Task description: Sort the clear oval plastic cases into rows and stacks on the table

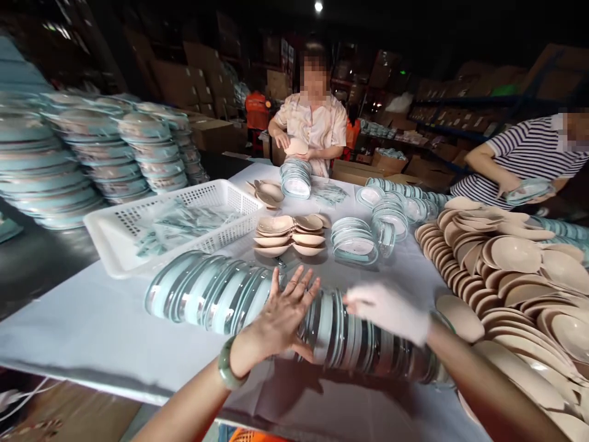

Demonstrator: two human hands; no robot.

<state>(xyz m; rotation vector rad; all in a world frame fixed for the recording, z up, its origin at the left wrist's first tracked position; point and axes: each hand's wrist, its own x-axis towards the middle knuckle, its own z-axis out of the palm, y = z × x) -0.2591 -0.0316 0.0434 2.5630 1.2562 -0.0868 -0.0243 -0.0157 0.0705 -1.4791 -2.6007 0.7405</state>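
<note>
A long row of clear plastic oval packages with pale blue bands (pixel 197 291) lies on its side across the table in front of me. My left hand (pixel 283 313), bare and with a green bangle at the wrist, is spread open over the middle of this row. Its fingers point away from me and hold nothing. To its right, my right hand (pixel 391 310) wears a white glove with bare fingertips and hovers over or touches the row. Motion blurs its fingers, so their grip is unclear. Behind the row sit stacked beige double bowls (pixel 291 236).
A white perforated basket (pixel 110 245) holding small packets stands at left. Blue-banded packages (pixel 354 239) stand farther back. Beige bowls (pixel 510 258) pile up at right. Tall package stacks (pixel 41 166) rise at far left. Across the table, one person (pixel 317 120) holds a beige bowl; another (pixel 538 153) handles a package.
</note>
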